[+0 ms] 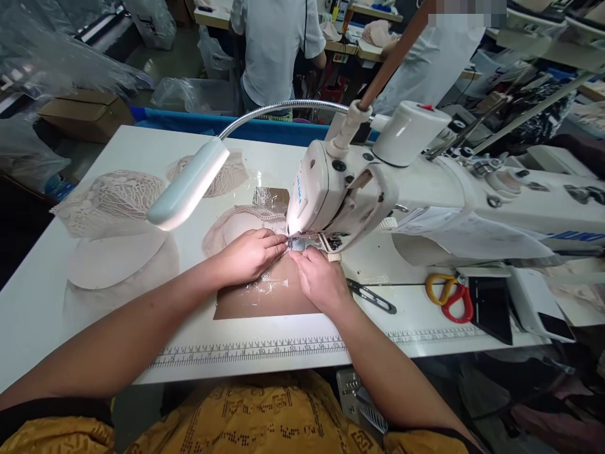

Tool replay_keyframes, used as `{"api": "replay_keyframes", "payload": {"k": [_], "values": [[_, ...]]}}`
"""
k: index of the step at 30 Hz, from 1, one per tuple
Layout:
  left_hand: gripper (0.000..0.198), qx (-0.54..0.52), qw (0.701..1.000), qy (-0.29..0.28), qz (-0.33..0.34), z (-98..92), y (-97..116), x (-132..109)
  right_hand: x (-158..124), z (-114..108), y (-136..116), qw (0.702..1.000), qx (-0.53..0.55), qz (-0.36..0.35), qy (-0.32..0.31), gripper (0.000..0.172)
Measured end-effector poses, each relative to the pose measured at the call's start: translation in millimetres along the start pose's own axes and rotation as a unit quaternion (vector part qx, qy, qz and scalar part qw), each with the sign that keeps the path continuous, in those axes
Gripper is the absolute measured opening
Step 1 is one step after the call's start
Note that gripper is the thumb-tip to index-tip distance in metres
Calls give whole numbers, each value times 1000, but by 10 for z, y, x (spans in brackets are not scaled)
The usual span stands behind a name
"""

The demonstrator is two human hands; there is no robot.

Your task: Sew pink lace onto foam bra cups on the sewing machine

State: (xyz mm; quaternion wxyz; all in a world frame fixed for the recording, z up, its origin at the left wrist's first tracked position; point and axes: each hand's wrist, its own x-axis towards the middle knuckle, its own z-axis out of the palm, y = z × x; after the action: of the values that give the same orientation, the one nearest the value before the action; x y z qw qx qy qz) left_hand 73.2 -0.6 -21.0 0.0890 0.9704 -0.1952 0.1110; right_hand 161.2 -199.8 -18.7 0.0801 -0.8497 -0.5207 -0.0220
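Observation:
A white sewing machine (331, 189) stands over the work, its needle area lit by a lamp. Beneath the presser foot lies the edge of a pale lace fabric piece (220, 230), curved like a cup. My left hand (250, 257) presses that fabric just left of the foot, fingers together and bent. Close on the right, my right hand (321, 277) pinches the fabric edge in front of the foot; its fingertips are partly hidden. Both hands rest over a brown, shiny sheet (265, 299) taped to the table.
More lace pieces (113, 202) lie at the left under a lamp head (189, 183). Right of my hands are a dark thread snipper (371, 296), red-and-yellow-handled scissors (456, 302) and a black phone-like slab (490, 306). A printed ruler (265, 349) runs along the front edge. People stand behind.

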Motion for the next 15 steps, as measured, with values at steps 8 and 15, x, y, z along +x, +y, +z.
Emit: {"api": "replay_keyframes", "payload": {"k": [8, 15], "values": [[34, -12, 999, 18, -48, 15, -21, 17, -16, 31, 35, 999, 34, 2, 16, 37], [34, -4, 998, 44, -45, 0, -9, 5, -8, 30, 31, 998, 58, 9, 30, 38]]}}
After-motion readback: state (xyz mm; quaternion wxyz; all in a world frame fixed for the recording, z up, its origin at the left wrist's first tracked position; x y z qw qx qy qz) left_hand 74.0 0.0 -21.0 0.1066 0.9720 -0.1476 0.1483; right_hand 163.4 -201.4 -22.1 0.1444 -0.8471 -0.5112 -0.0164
